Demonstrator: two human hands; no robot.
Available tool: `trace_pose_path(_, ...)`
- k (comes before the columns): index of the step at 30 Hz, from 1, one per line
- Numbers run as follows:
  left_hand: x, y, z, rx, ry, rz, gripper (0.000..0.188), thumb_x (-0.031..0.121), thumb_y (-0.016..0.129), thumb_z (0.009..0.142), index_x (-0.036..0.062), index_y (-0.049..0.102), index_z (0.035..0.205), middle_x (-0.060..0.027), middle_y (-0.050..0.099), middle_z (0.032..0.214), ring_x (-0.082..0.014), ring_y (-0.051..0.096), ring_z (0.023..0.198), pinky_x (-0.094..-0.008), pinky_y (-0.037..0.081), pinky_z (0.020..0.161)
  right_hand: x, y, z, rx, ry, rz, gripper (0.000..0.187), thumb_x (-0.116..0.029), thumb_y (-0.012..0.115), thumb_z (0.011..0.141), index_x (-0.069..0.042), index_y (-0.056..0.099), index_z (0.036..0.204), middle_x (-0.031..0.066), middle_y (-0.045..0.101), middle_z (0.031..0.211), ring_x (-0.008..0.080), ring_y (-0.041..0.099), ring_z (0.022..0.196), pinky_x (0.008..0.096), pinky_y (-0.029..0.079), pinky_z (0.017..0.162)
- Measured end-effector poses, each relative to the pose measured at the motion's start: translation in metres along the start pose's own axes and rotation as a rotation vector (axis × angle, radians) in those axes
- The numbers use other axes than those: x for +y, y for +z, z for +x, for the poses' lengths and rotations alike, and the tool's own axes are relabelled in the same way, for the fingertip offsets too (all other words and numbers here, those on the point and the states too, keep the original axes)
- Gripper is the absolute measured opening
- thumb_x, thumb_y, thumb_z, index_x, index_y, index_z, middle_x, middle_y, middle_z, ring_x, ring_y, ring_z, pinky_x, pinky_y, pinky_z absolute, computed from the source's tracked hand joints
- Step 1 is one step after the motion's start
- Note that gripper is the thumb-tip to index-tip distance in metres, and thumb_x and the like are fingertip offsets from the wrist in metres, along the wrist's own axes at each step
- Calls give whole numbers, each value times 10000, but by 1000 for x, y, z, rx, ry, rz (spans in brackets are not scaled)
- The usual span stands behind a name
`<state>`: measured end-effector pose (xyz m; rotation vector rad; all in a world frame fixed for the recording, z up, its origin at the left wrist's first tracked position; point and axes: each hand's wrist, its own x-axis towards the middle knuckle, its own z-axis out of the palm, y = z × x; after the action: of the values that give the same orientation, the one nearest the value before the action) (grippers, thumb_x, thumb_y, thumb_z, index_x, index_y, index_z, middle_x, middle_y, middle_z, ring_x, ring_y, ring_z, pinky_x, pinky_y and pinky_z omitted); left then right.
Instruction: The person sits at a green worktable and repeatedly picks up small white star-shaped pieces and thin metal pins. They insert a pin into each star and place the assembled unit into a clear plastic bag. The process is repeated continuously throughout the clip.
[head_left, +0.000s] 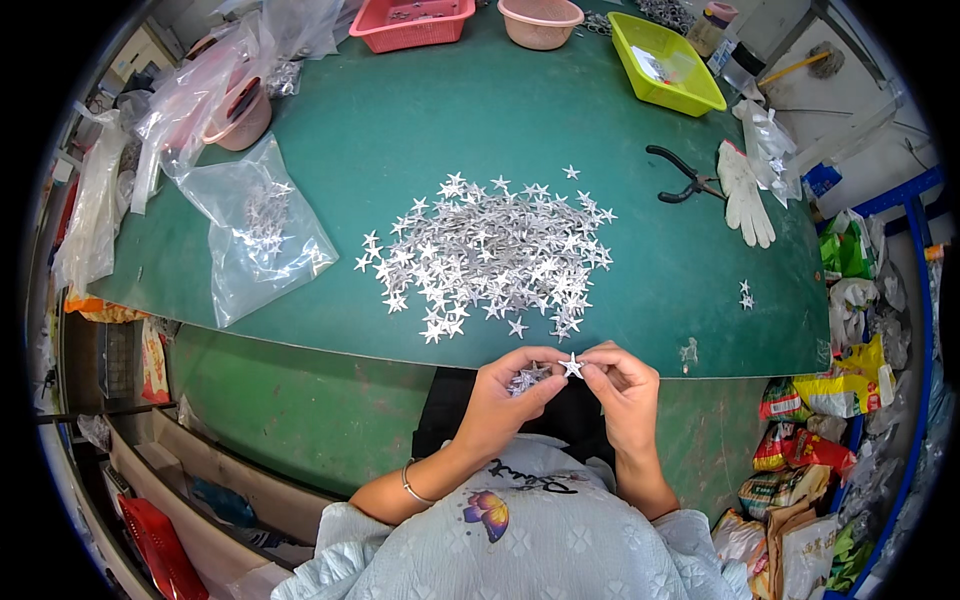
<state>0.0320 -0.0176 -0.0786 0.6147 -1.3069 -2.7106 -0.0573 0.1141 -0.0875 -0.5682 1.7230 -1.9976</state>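
Note:
At the table's near edge, my left hand (pixel 503 398) is closed around several small silver starfish pieces (pixel 528 378) cupped in its palm. One silver starfish piece (pixel 572 366) sits between the fingertips of both hands, with my right hand (pixel 624 392) pinching it from the right. Just beyond my hands, a broad heap of the same starfish pieces (pixel 490 250) is spread on the green table (pixel 340 130). To the left of the heap lies a clear plastic bag (pixel 235 290) with more starfish pieces inside.
Black-handled pliers (pixel 680 178) and a white glove (pixel 742 195) lie at the right, with two or so loose starfish pieces (pixel 746 295) nearer. Along the back stand a red basket (pixel 410 35), a pink bowl (pixel 540 25) and a yellow-green basket (pixel 690 95). Plastic bags (pixel 160 120) crowd the left.

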Motion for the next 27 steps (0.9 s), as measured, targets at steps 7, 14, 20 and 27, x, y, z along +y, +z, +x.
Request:
trace_pose_path(7,-1,0,0,-3,-5,-5,180,72,605,845,31,597,1020,51,515,771,8,367,553,-152,278,456,0,2,0,15,-21,-22,81,44,584,817,44,623,889,48,574,813,91,456,715,208,366,656)
trace_pose_path(14,-4,-3,1,1,-33,-77,128,134,564,885,20,577,941,1,545,753,-5,378,548,-150,267,452,1,2,0,-1,-61,-102,25,26,596,810,38,611,826,58,585,786,115,471,711,228,381,664)
trace_pose_path(20,-2,-9,2,-51,-74,-192,123,129,520,885,10,550,886,-22,539,733,-35,392,547,-170,265,443,-3,1,3,-132,-92,-209,22,29,621,774,32,603,786,75,601,764,148,512,701,264,406,634)
trace_pose_path(27,2,-4,4,1,-138,-137,117,111,491,858,1,533,864,-58,541,711,-62,403,510,-182,277,421,-8,-1,11,-142,-159,-383,48,28,643,734,23,608,767,90,612,749,179,549,698,279,426,649)
